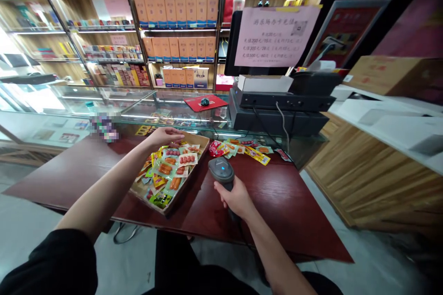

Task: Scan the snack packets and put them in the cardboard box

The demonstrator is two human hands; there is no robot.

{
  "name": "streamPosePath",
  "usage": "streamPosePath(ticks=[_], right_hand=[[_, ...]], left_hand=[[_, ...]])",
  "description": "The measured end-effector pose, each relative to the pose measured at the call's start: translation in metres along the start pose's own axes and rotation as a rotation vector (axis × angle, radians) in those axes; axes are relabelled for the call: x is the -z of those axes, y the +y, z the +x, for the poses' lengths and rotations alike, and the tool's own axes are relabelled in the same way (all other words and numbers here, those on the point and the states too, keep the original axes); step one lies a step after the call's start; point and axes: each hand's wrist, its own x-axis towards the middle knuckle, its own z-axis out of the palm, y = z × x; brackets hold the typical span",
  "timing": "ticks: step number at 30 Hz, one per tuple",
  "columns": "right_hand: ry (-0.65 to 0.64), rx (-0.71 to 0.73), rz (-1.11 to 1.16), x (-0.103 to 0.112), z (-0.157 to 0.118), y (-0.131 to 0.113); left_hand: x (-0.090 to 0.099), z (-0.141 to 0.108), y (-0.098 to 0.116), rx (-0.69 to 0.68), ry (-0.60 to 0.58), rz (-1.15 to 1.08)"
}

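My right hand [237, 198] is wrapped round the handle of a dark grey barcode scanner [221, 170], its head tipped toward the far side of the table. A small blue light glows on top of the scanner. Over the far end of a shallow cardboard box [202, 150] is my left hand [166, 137], fingers loosely stretched to the right with nothing visible in them. Inside the box lie many small snack packets [165, 168], several of them clear packs of mini sausages. More snack packets [238, 147] are spread on the tabletop to the right of the box.
A dark red wooden table [273, 203] carries all this. Behind it are a glass display counter [166, 106], a red mouse pad [216, 103] and a monitor with a pink paper sign [273, 37]. A cash drawer [277, 117] and hanging cables stand at right.
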Motion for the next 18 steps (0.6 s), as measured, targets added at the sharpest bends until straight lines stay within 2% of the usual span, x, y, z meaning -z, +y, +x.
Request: streamPosePath(ticks=[4,7,13,18], right_hand=[[0.055,-0.026,-0.001,0.016,-0.005,0.004],[0.131,-0.048,-0.001,0.037,-0.013,0.007],[0.298,-0.078,0.013,0.093,-0.032,0.021],[0.433,-0.124,-0.003,0.138,-0.051,0.032]], left_hand=[[-0.035,0.014,0.001,-0.007,-0.095,0.013],[-0.078,0.029,0.004,-0.021,-0.199,0.072],[-0.195,0.059,0.011,-0.031,-0.396,0.148],[-0.297,0.086,0.002,-0.055,-0.574,0.211]])
